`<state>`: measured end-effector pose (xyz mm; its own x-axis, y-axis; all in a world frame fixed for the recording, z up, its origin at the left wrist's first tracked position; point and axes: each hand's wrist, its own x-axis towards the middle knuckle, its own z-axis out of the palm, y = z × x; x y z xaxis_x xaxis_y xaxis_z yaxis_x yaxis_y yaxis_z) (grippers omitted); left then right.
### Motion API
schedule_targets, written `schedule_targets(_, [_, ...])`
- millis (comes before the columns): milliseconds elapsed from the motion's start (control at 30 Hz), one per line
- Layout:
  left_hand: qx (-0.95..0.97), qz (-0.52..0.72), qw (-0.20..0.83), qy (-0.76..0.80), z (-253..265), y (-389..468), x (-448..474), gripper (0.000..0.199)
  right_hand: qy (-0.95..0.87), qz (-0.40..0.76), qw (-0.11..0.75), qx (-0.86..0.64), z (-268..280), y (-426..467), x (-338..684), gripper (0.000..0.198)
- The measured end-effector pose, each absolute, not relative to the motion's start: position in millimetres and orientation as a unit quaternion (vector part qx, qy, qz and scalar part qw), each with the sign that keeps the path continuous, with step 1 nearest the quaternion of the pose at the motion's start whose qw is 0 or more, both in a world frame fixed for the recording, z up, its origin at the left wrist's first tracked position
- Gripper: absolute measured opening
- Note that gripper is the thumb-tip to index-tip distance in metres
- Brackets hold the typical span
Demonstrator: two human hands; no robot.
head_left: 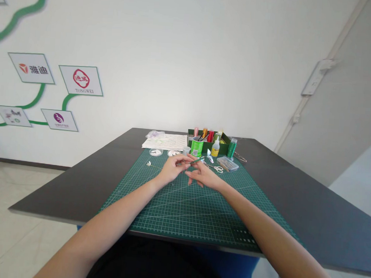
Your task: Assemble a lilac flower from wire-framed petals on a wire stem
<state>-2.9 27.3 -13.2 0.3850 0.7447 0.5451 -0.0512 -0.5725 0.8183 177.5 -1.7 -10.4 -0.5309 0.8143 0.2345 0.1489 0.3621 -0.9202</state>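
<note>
Over the green cutting mat [180, 215], my left hand [172, 168] is closed in a pinch on a thin green stem [198, 160]. My right hand [208, 176] meets it from the other side, its upper fingers against the same stem and its lower fingers loosely apart. The fingertips overlap, so the exact grip is partly hidden. Just beyond my hands lie white-handled scissors [218, 169] and a small white flower [210, 156]. Another white flower on a thin wire [148, 164] rests to the left of my left hand.
Behind the hands stand a green can with tools [196, 147], a glue bottle [215, 148], a green bead tube [232, 147] and a dark green box [224, 148] with thread spools. Two shallow dishes [155, 152], white sheets [166, 141] and a clear case [228, 163] are nearby.
</note>
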Motion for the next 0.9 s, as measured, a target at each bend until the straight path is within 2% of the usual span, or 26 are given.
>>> schedule_targets(133, [0.736,0.494,0.398,0.238,-14.4,26.8,-1.7,0.019,-0.723,0.493,0.373,-0.308,-10.1,-0.3,175.0,0.077])
schedule_targets(333, [0.719,0.49,0.434,0.233,-14.0,25.0,-0.7,0.02,-0.718,0.493,0.376,-0.315,-8.3,0.5,174.2,0.056])
schedule_targets(633, [0.721,0.49,0.419,0.253,-11.0,25.8,-1.7,0.025,-0.695,0.47,0.401,-0.367,-10.1,-0.4,174.9,0.05])
schedule_targets(900, [0.713,0.503,0.41,0.265,-10.1,26.5,-2.1,0.027,-0.708,0.435,0.437,-0.345,-12.7,3.5,177.2,0.042])
